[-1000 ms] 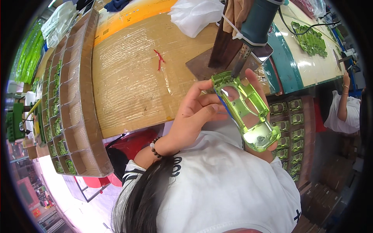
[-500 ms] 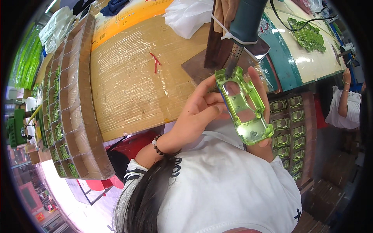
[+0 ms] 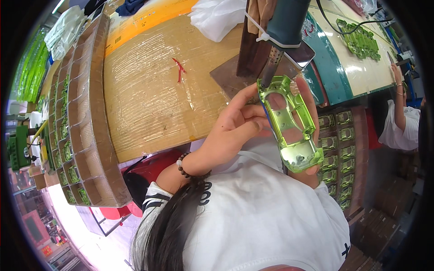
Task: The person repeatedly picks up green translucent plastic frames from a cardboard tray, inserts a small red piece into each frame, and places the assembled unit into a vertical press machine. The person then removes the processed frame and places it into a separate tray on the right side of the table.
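Observation:
A shiny green plastic toy car body (image 3: 296, 152) is held tilted in front of me, its openings facing up. My right hand (image 3: 309, 108) grips it from behind and along its right side, with much of the palm hidden. My left hand (image 3: 230, 137) holds its left edge, index finger reaching to the top end and thumb bent toward the side. The dark tip of a soldering iron (image 3: 271, 67) with a perforated metal sleeve meets the body's upper left corner. A white cable tie (image 3: 266, 37) straps the iron to a dark upright post (image 3: 247, 49).
On the left stands a divided cardboard tray (image 3: 92, 156) with green parts in some cells. Another tray (image 3: 334, 131) of green car bodies lies at right. Red scraps (image 3: 179, 70), a phone (image 3: 300, 55) and white plastic (image 3: 217, 20) lie on the table. A co-worker's arm (image 3: 398, 97) shows at far right.
The car body has shifted slightly right in my hands, so the iron's tip is now nearer its upper left corner. The co-worker's hand at far right has moved upward.

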{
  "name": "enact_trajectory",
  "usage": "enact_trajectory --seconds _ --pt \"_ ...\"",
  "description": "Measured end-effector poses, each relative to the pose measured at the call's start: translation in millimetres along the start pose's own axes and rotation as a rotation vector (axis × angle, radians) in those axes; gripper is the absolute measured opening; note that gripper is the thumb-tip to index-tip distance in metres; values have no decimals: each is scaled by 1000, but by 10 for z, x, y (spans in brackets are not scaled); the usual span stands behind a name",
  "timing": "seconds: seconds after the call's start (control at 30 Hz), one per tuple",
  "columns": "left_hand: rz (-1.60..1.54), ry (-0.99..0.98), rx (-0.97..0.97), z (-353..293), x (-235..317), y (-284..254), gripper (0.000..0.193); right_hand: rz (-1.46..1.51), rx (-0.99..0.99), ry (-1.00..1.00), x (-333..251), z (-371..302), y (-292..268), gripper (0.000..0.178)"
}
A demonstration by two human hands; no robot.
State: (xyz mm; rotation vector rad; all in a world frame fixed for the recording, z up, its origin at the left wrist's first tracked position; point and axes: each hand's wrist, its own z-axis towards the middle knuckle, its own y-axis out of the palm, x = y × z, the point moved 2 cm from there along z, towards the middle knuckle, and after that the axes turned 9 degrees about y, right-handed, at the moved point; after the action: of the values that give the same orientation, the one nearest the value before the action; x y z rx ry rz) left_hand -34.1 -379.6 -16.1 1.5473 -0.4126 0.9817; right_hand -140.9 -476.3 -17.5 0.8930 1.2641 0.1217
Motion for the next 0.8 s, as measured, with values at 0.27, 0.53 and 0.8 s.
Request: enact_trajectory --seconds 0.27,0.53,0.8 --pt "9 18 5 -16 -25 0 62 -22 -21 0 -22 -20 11 139" --pt "50 26 9 -18 -30 1 62 -25 6 10 -28 -28 40 139" --pt "46 35 -1 -11 -45 -7 62 -21 7 0 -20 -24 45 138"
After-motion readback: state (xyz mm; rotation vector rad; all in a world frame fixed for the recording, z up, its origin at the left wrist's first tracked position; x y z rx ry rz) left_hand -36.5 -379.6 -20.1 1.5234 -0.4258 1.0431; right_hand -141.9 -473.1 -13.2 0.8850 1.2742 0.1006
